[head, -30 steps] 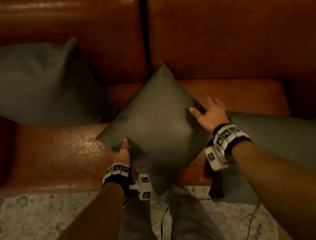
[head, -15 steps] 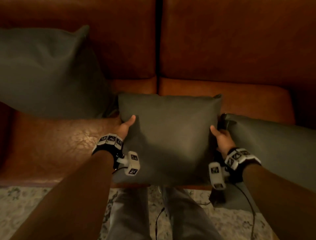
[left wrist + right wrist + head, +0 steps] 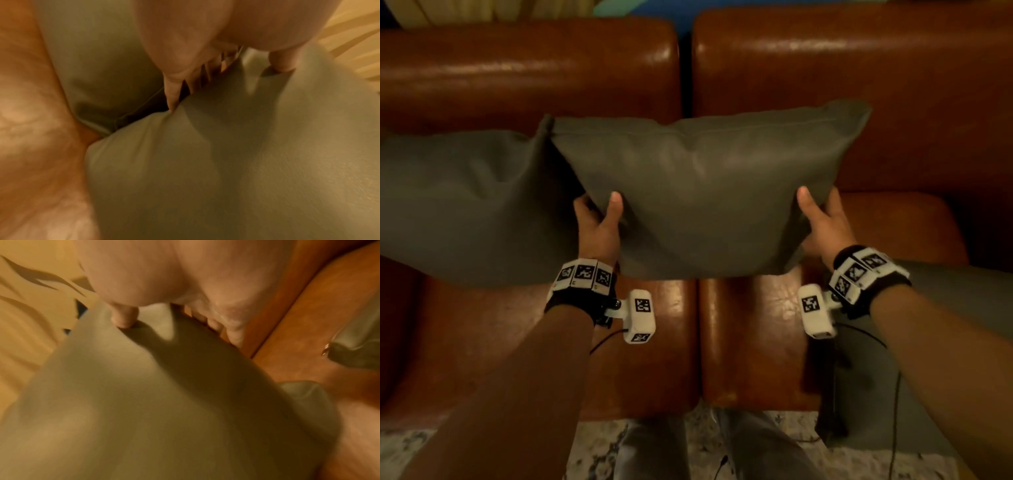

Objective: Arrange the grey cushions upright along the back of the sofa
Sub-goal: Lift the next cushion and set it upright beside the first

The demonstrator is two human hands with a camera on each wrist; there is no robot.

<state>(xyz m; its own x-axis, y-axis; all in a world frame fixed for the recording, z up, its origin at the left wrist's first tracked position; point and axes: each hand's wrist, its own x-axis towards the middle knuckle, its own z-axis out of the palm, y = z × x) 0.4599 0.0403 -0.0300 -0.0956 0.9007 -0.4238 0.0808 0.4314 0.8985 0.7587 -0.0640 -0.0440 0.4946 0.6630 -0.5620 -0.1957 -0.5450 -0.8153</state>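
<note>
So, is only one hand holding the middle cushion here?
No, the left hand and the right hand each grip a lower corner of the middle cushion.

sofa: brown glossy leather, two back sections, seam at 12 o'clock | floor: speckled stone, 6 o'clock | curtain: pale, striped, 11 o'clock | light: dim, warm

Cushion — now upright, higher

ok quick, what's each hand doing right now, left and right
Left hand: grips the left edge of the middle grey cushion, thumb on its front.
Right hand: grips the same cushion's right edge, thumb on its front.
</note>
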